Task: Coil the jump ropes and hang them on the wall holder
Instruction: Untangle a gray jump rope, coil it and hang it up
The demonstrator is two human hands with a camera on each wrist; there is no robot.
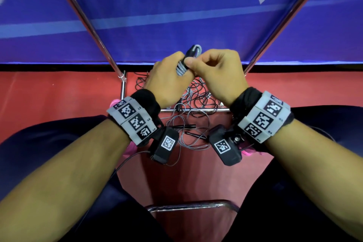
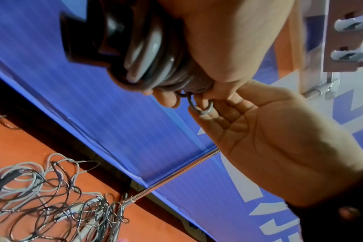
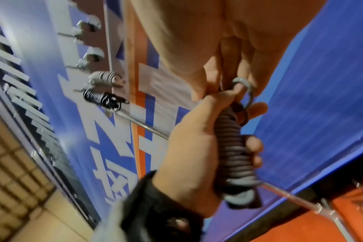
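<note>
Head view: at frame centre, the right hand [image 1: 218, 72] and the left hand [image 1: 167, 80] meet around the tightly wound grey cord bundle with black handles [image 1: 194, 50], held above the red floor [image 1: 59, 94]. A tangle of loose grey and black jump-rope cords [image 1: 198, 94] lies on that floor just below the hands. Left wrist view: at centre, the left fingertips [image 2: 213, 121] pinch a small grey cord loop [image 2: 199, 110] protruding from the bundle's end. The right hand closes round the wraps at the top. The brown wall holder board with metal hooks [image 2: 342, 37] sits at upper right, well apart. Right wrist view: the right fingers curl fully round the bundle at centre right. At centre left, a pale hung coil [image 3: 105, 78] and a black hung coil [image 3: 100, 98] occupy two hooks, with bare hooks above them. Probable faults: if the left pinch slips, the loop may retract and the wraps spring loose. If the right grip slackens, the handles may slide out. The loop appears small and may miss or bind on a hook. The floor tangle may knot further if pulled carelessly.
</note>
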